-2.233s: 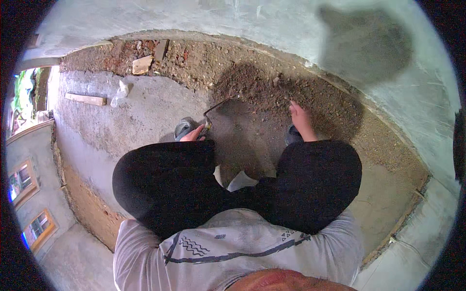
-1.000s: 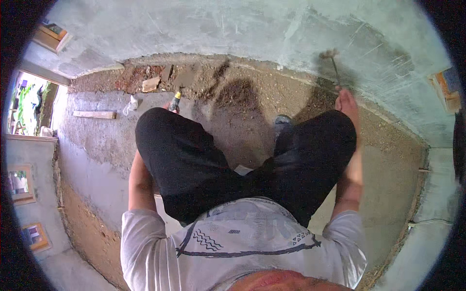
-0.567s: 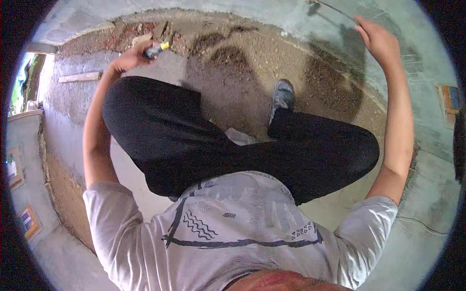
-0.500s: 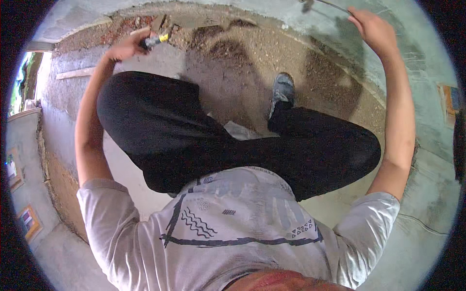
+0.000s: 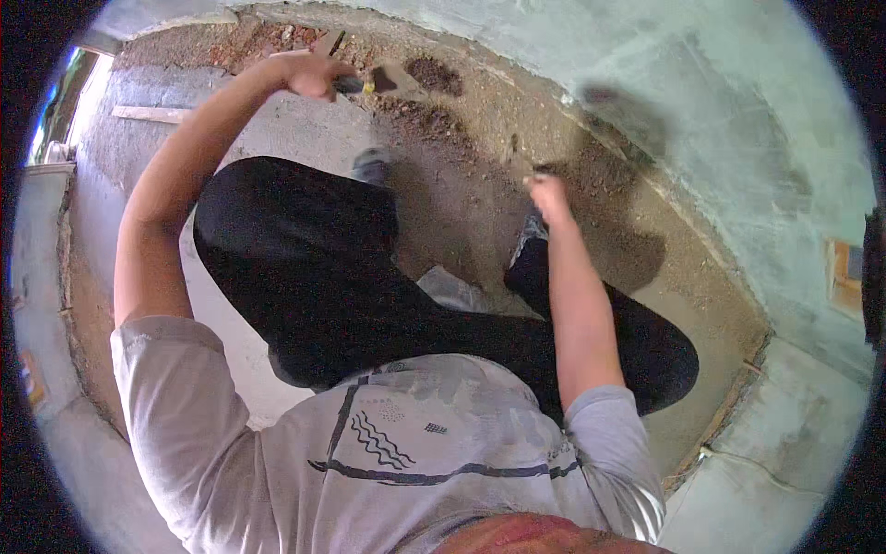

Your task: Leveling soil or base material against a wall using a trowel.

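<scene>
My left hand (image 5: 314, 76) is closed round the dark, yellow-marked handle (image 5: 360, 85) of a trowel, its grey blade (image 5: 399, 79) held toward the dirt strip (image 5: 434, 120) along the wall base. My right hand (image 5: 549, 194) is closed on a thin metal tool (image 5: 517, 152), blurred over the soil near my right shoe (image 5: 528, 229); its head is hard to make out. My bent legs in black trousers (image 5: 305, 249) lie below both hands, and my left shoe (image 5: 372, 164) shows beside the soil.
A curved-looking concrete wall (image 5: 701, 111) bounds the dirt strip. A wooden plank (image 5: 148, 114) lies on the concrete floor at the left, and rubble (image 5: 277, 37) lies farther back. A bright opening (image 5: 74, 102) is at the far left, a wood-framed window (image 5: 844, 272) at the right rim.
My right hand has come down from high against the wall to the soil near my right shoe. My left hand has moved right with the trowel. My left shoe has come into view.
</scene>
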`<state>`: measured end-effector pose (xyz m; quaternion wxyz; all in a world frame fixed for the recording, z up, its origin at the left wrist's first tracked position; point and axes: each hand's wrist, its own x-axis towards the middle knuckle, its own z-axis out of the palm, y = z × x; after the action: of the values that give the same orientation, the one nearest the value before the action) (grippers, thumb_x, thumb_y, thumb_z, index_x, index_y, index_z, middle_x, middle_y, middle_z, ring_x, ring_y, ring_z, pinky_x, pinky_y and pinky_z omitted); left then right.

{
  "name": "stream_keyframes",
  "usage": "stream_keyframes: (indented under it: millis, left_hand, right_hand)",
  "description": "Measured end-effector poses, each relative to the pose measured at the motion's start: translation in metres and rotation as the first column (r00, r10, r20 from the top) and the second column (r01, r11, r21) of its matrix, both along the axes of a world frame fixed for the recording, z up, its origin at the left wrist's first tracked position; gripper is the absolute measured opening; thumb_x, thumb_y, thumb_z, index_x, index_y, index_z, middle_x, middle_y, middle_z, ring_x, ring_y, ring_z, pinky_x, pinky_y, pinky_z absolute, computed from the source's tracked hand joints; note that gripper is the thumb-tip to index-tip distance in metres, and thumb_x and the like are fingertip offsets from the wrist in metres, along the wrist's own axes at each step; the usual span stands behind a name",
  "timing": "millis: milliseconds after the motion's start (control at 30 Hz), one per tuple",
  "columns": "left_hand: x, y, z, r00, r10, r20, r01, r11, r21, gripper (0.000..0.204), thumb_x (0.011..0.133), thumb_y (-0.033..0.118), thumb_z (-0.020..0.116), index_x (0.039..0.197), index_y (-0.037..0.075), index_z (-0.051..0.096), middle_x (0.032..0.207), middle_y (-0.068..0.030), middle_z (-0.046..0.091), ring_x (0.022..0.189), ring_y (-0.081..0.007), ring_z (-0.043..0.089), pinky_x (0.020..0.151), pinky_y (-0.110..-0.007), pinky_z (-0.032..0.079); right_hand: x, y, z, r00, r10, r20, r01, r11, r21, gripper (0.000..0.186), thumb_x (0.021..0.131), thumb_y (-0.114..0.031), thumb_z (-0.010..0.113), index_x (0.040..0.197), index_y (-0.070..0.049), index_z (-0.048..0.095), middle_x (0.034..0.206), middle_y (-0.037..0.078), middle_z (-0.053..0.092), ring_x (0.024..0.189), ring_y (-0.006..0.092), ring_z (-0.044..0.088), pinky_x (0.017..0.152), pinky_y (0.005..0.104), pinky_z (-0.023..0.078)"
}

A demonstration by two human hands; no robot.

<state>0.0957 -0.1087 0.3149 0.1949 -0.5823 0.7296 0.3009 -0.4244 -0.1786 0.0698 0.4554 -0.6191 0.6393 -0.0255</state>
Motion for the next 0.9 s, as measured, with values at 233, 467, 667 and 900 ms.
stream_keyframes:
  millis: [233,467,667,900]
  left_hand:
    - [-0.003,0.031,-0.147,0.849,0.342,-0.403,-0.359,0.933,0.036,0.074,0.087,0.045,0.068,0.141,0.001,0.044,0.129,-0.0209,0.06,0.122,-0.0324,0.056,0.104,-0.042,0.043]
    - [-0.097,0.077,-0.306,0.506,0.449,-0.736,-0.762,0.633,-0.138,0.068,0.089,0.028,0.066,0.15,0.023,0.037,0.114,-0.0206,0.065,0.102,-0.0366,0.065,0.088,-0.044,0.05]
    - [-0.125,0.072,-0.252,0.546,0.605,-0.58,-0.788,0.606,-0.11,0.065,0.09,0.019,0.062,0.15,0.024,0.036,0.116,-0.0192,0.061,0.107,-0.0398,0.06,0.092,-0.046,0.049]
    - [-0.115,0.08,-0.278,0.461,0.522,-0.718,-0.852,0.488,-0.192,0.061,0.093,0.021,0.058,0.15,0.025,0.035,0.101,-0.0177,0.06,0.096,-0.0391,0.061,0.083,-0.047,0.05]
  right_hand:
    - [0.005,-0.019,0.011,0.929,-0.274,0.251,0.242,0.959,0.149,0.023,0.092,-0.028,0.068,0.098,-0.006,0.067,0.066,-0.005,0.048,0.059,0.0081,0.046,0.053,0.0284,0.038]
    - [0.082,-0.067,0.068,0.949,0.262,-0.173,-0.31,0.696,-0.647,0.035,0.094,-0.028,0.063,0.123,-0.009,0.062,0.097,0.015,0.068,0.087,0.0326,0.066,0.076,0.0404,0.052]
    - [0.153,-0.09,0.104,0.833,0.484,-0.268,-0.513,0.493,-0.703,0.037,0.093,-0.024,0.063,0.131,-0.023,0.06,0.097,0.014,0.066,0.087,0.0369,0.064,0.076,0.0445,0.052]
    - [0.128,-0.137,-0.014,0.795,0.463,-0.392,-0.605,0.561,-0.564,0.038,0.095,-0.021,0.06,0.133,-0.027,0.059,0.098,0.014,0.066,0.083,0.037,0.066,0.073,0.048,0.053]
